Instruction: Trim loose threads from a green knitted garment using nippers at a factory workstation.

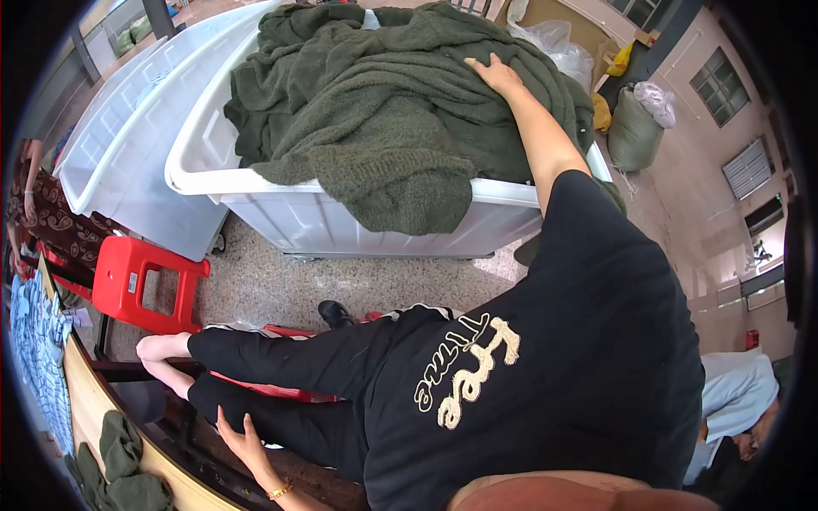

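A big heap of dark green knitted fabric (383, 111) fills a white plastic bin (281, 221) and hangs over its near rim. My right arm stretches out to the heap. My right hand (498, 78) rests on top of it with fingers apart, and I see nothing gripped. Low in the view, my left hand (243, 443) lies open by my thigh in black trousers (290, 358), a gold-coloured bracelet on its wrist. Smaller dark green knit pieces (128, 477) lie on the wooden table (94, 383) at the lower left.
A red plastic stool (128, 281) stands left of my knees. More white bins (136, 119) stand behind it. Blue striped cloth (38, 358) lies on the table. Stuffed sacks (635, 128) sit at the right. Other people are partly visible at both edges.
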### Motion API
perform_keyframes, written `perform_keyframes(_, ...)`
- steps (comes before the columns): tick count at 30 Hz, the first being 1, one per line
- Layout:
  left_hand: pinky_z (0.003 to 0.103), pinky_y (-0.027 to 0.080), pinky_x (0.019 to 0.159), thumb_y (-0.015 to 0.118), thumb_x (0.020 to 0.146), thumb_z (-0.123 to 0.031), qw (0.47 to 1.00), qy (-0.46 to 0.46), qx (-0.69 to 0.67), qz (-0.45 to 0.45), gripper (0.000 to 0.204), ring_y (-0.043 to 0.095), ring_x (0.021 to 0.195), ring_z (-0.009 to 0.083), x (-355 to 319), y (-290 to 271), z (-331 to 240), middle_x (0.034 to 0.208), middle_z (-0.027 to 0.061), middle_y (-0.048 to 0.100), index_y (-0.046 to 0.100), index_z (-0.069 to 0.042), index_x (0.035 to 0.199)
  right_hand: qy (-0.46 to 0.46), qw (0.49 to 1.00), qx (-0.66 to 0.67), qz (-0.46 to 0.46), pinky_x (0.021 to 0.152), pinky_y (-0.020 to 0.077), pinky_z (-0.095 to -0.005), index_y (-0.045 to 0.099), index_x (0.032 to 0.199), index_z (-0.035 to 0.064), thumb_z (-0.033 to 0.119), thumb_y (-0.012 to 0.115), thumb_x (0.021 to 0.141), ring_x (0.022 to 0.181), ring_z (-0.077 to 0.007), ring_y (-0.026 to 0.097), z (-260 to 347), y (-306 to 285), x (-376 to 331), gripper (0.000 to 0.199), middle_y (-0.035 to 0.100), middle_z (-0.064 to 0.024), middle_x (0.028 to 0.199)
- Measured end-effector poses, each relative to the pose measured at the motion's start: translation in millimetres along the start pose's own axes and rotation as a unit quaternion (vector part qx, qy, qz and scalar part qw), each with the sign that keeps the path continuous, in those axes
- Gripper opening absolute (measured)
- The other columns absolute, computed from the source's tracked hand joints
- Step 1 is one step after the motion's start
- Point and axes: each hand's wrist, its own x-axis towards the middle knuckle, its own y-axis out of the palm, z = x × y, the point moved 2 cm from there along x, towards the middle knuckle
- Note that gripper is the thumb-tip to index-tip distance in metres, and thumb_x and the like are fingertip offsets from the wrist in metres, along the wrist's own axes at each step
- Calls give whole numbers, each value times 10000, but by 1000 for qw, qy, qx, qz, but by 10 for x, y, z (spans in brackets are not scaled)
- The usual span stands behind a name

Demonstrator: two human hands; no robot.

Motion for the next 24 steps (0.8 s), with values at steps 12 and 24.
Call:
perform_keyframes(12,393,313,1072,675,808,-43,997,32,-34,-56,569,458,1235,324,309,42,-230,1317,178,508,475,-46,1341,-257,874,356,207,809,468,-249,674,1047,-24,228,774,756,890,-104,602,619,-269,-752,397,687,-59,976)
perform_keyframes(24,350,361,1028,653,884,-199,961,98,-256,-28,492,474,1216,233,216,-64,-1527,1283,119,529,498,-17,1313,-691,509,349,376,642,458,-323,589,835,-14,139,721,770,693,-126,579,2843,-704,-3664,213,617,-118,752)
